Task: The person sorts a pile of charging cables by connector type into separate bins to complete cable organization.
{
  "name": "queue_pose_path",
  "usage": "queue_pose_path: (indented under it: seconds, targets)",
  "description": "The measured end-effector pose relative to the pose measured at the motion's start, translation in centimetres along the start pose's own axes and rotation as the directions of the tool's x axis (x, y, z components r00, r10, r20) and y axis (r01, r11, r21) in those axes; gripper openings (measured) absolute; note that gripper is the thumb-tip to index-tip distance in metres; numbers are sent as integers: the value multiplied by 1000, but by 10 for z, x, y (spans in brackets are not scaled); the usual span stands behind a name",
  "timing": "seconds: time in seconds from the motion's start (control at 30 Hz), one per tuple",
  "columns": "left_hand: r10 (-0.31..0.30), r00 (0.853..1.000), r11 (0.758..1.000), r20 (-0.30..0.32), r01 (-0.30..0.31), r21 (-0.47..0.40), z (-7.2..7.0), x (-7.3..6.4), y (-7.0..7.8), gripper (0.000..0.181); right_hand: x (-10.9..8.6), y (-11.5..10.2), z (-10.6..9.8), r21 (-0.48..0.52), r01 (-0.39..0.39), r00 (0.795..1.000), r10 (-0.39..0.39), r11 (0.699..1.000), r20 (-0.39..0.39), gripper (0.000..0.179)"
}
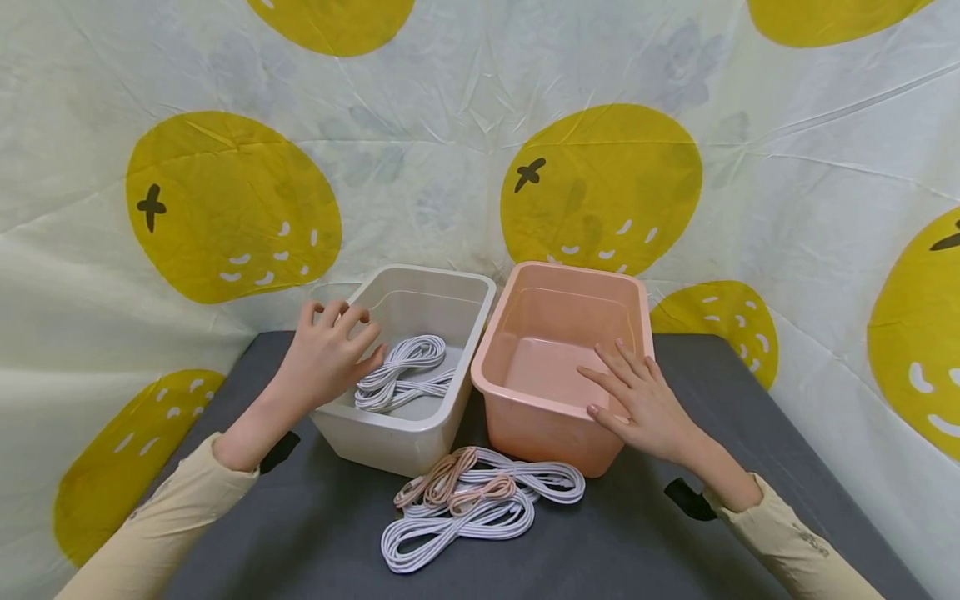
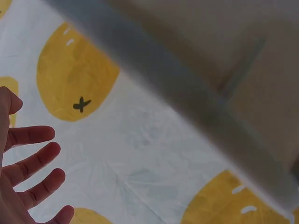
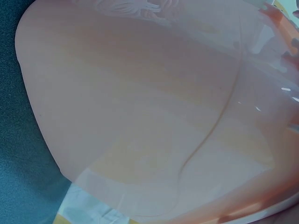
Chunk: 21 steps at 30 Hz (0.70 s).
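Over the left rim of an off-white plastic bin (image 1: 390,446), my left hand (image 1: 330,354) hovers with loosely bent fingers and nothing in its grasp. In the left wrist view the same hand (image 2: 28,172) shows spread fingers beside the blurred bin rim (image 2: 187,107). Coiled white cables (image 1: 405,367) lie inside this bin. My right hand (image 1: 637,404), fingers spread, is at the front right corner of a salmon-pink bin (image 1: 536,421); no cable shows inside it. Bundled white cables (image 1: 480,525) and pinkish-tan cables (image 1: 450,479) lie on the table before the bins.
Both bins stand side by side on a dark grey table (image 1: 615,550). Behind and around it hangs a pale cloth (image 1: 420,200) printed with large yellow fruit shapes. The pink bin's wall (image 3: 140,107) fills most of the right wrist view.
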State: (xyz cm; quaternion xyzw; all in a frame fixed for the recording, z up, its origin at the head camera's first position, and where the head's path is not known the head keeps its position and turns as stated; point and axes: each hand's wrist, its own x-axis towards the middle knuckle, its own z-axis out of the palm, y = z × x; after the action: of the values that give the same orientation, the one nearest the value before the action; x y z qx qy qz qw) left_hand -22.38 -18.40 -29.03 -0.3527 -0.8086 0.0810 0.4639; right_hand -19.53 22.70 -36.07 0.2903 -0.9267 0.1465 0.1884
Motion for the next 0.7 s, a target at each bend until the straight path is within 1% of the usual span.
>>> queue_pose_path:
  seconds: [0.07, 0.2, 0.27, 0.37, 0.5, 0.7]
  targets:
    - [2, 1000, 1000, 1, -2, -2, -2, -4, 6, 21, 0, 0, 0, -2, -1, 1000, 1, 1000, -1, 52]
    - [0, 1000, 1000, -3, -1, -15, -5, -11, 18, 37, 0, 0, 0, -3, -6, 1000, 6, 1000, 6, 52]
    - [0, 1000, 999, -4, 0, -33, -7, -14, 25, 39, 0, -1, 0, -3, -9, 1000, 9, 1000, 10, 52]
    - [11, 1000, 998, -7, -11, -63, -10, -18, 36, 38, 0, -1, 0, -6, -12, 1000, 12, 1000, 15, 52]
    - [21, 1000, 996, 6, -20, -84, -14, -22, 49, 40, 0, -1, 0, -8, -12, 1000, 12, 1000, 14, 52]
    - [20, 1000, 994, -11, -21, -106, -12, -28, 64, 38, 0, -1, 1, -14, -2, 1000, 2, 1000, 5, 52]
